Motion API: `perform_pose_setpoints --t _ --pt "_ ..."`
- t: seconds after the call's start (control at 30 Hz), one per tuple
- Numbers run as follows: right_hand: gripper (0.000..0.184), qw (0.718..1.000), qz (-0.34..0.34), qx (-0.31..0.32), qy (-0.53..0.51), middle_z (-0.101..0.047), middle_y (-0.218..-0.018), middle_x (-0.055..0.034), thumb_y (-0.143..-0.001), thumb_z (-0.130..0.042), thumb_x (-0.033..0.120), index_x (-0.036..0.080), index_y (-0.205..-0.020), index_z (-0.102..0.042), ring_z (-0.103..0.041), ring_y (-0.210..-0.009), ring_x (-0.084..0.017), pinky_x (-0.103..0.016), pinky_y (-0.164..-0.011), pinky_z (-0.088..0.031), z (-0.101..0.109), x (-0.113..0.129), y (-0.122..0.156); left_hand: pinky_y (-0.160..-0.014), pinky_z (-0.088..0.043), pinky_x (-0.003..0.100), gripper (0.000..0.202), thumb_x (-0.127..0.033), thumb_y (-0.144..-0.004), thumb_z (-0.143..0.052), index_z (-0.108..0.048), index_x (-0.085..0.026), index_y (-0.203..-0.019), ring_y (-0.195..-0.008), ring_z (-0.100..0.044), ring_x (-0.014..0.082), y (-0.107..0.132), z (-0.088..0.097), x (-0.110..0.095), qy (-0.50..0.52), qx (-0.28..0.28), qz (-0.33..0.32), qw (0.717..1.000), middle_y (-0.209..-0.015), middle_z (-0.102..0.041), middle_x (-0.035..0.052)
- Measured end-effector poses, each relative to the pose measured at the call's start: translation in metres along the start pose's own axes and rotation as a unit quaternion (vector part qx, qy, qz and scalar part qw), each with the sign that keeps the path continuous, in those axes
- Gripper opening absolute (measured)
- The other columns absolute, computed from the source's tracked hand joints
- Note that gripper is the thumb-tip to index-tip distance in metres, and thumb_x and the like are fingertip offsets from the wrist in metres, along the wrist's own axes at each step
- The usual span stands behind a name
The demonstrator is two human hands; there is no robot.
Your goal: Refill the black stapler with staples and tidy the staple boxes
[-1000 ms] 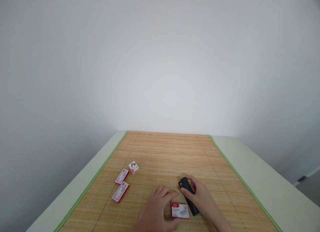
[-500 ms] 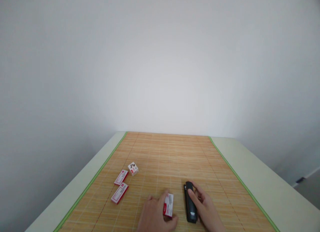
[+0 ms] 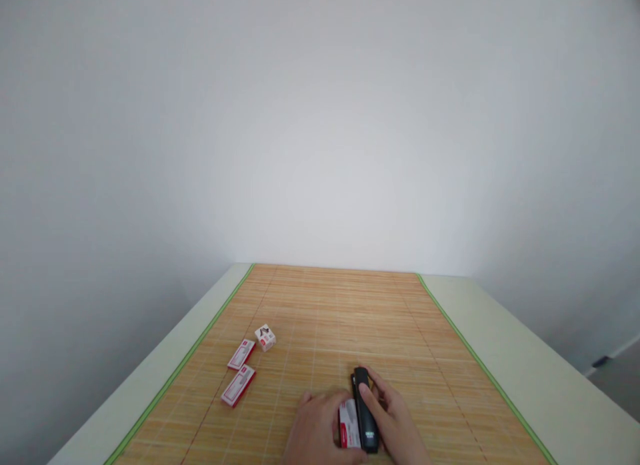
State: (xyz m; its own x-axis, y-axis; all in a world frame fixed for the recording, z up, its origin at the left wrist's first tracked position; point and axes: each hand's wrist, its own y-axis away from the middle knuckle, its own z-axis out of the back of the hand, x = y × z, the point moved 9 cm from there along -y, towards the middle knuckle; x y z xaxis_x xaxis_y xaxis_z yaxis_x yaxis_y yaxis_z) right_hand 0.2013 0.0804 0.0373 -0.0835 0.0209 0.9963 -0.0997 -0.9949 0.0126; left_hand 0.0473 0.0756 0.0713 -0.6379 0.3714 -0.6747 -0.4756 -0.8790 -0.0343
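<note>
A black stapler [image 3: 367, 415] lies lengthwise on the bamboo mat, pointing away from me. My right hand [image 3: 393, 418] is closed around it from the right, thumb on top. Against the stapler's left side sits a small red-and-white box [image 3: 349, 425], its top showing a grey picture like a row of staples. My left hand [image 3: 320, 428] grips this box, fingers at its far end and thumb at its near end. The two hands are close together at the bottom of the view.
Two flat red-and-white boxes, a nearer one [image 3: 239, 385] and a farther one [image 3: 241, 354], lie at the left. Beside them is a smaller white box [image 3: 265, 337]. The green-edged bamboo mat [image 3: 340, 305] covers the middle of a pale table [image 3: 480, 318], which meets a white wall [image 3: 320, 151].
My right hand has slid the stapler leftward, and my left hand has shifted the box slightly right and nearer. The gap between stapler and box has closed.
</note>
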Motion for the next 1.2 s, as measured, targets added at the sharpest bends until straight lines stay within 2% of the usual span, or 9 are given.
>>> perform_pose_setpoints --t 0.2,0.33,0.4,0.5,0.63,0.73,0.9,1.07,1.2 --pt "0.070 1.000 -0.021 0.006 0.000 -0.056 -0.073 0.0008 -0.087 -0.063 0.070 0.023 -0.138 -0.065 -0.056 -0.065 -0.020 -0.031 -0.059 -0.048 0.002 -0.003 0.001 -0.092 -0.041 0.039 0.072 -0.057 -0.053 -0.092 -0.068 -0.035 -0.118 -0.101 -0.066 0.0308 0.001 -0.003 0.005 0.000 0.012 0.005 1.000 -0.113 -0.075 0.0001" --pt "0.075 1.000 -0.001 -0.022 0.010 -0.051 -0.068 0.0025 -0.082 -0.068 0.071 0.020 -0.135 -0.066 -0.051 -0.063 -0.018 -0.029 -0.058 -0.044 0.008 -0.007 -0.001 -0.096 -0.044 0.044 0.111 -0.064 -0.049 -0.093 -0.051 -0.034 -0.147 -0.106 -0.065 0.0342 0.008 0.004 0.019 0.005 0.003 0.036 0.999 -0.116 -0.074 0.0047" --pt "0.074 0.999 0.008 -0.030 0.020 -0.050 -0.067 0.0029 -0.082 -0.068 0.070 0.019 -0.136 -0.066 -0.050 -0.063 -0.018 -0.029 -0.058 -0.043 0.010 -0.008 -0.001 -0.092 -0.048 0.043 0.099 -0.063 -0.065 -0.085 -0.048 -0.031 -0.151 -0.099 -0.066 0.0318 0.019 0.030 0.042 -0.006 -0.056 0.069 0.996 -0.104 -0.073 0.0041" --pt "0.072 0.999 0.009 -0.028 0.025 -0.052 -0.069 0.0026 -0.085 -0.066 0.068 0.019 -0.138 -0.063 -0.050 -0.064 -0.018 -0.029 -0.059 -0.042 0.010 -0.009 0.000 -0.101 -0.047 0.044 0.051 -0.053 -0.089 -0.065 -0.061 -0.029 -0.134 -0.107 -0.064 0.0299 0.051 0.099 0.085 -0.080 -0.216 0.089 0.969 -0.109 -0.069 0.0057" --pt "0.069 0.999 0.017 -0.021 0.029 -0.051 -0.069 0.0030 -0.087 -0.066 0.065 0.018 -0.138 -0.063 -0.049 -0.064 -0.018 -0.029 -0.059 -0.042 0.011 -0.010 0.000 -0.109 -0.043 0.051 0.050 -0.048 -0.090 -0.061 -0.060 -0.025 -0.134 -0.121 -0.057 0.0342 0.099 0.162 0.145 -0.173 -0.304 0.146 0.925 -0.128 -0.062 0.0093" --pt "0.066 0.999 0.023 -0.014 0.030 -0.051 -0.069 0.0034 -0.088 -0.067 0.062 0.019 -0.138 -0.062 -0.048 -0.062 -0.017 -0.029 -0.057 -0.041 0.011 -0.013 -0.002 -0.105 -0.047 0.046 0.054 -0.043 -0.090 -0.060 -0.056 -0.023 -0.140 -0.118 -0.061 0.0313 0.106 0.157 0.160 -0.150 -0.242 0.145 0.947 -0.128 -0.063 0.0086" --pt "0.065 1.000 0.014 -0.015 0.010 -0.052 -0.070 0.0033 -0.087 -0.069 0.062 0.021 -0.137 -0.063 -0.048 -0.061 -0.016 -0.028 -0.055 -0.040 0.012 -0.019 -0.004 -0.098 -0.048 0.041 0.068 -0.046 -0.088 -0.064 -0.047 -0.023 -0.150 -0.108 -0.065 0.0288 0.090 0.117 0.141 -0.100 -0.140 0.140 0.975 -0.117 -0.068 0.0084" --pt "0.062 1.000 0.016 -0.016 0.005 -0.051 -0.070 0.0036 -0.088 -0.070 0.060 0.022 -0.136 -0.064 -0.048 -0.062 -0.016 -0.028 -0.057 -0.040 0.011 -0.016 -0.002 -0.101 -0.045 0.045 0.063 -0.057 -0.085 -0.068 -0.057 -0.024 -0.138 -0.117 -0.061 0.0338 0.077 0.118 0.136 -0.107 -0.187 0.174 0.961 -0.126 -0.064 0.0109" --pt "0.060 1.000 0.027 -0.014 0.006 -0.049 -0.070 0.0040 -0.090 -0.068 0.058 0.021 -0.137 -0.063 -0.046 -0.062 -0.015 -0.028 -0.056 -0.038 0.011 -0.014 -0.002 -0.107 -0.044 0.048 0.052 -0.050 -0.082 -0.073 -0.064 -0.025 -0.127 -0.120 -0.059 0.0332 0.064 0.111 0.116 -0.093 -0.202 0.130 0.966 -0.126 -0.060 0.0105"
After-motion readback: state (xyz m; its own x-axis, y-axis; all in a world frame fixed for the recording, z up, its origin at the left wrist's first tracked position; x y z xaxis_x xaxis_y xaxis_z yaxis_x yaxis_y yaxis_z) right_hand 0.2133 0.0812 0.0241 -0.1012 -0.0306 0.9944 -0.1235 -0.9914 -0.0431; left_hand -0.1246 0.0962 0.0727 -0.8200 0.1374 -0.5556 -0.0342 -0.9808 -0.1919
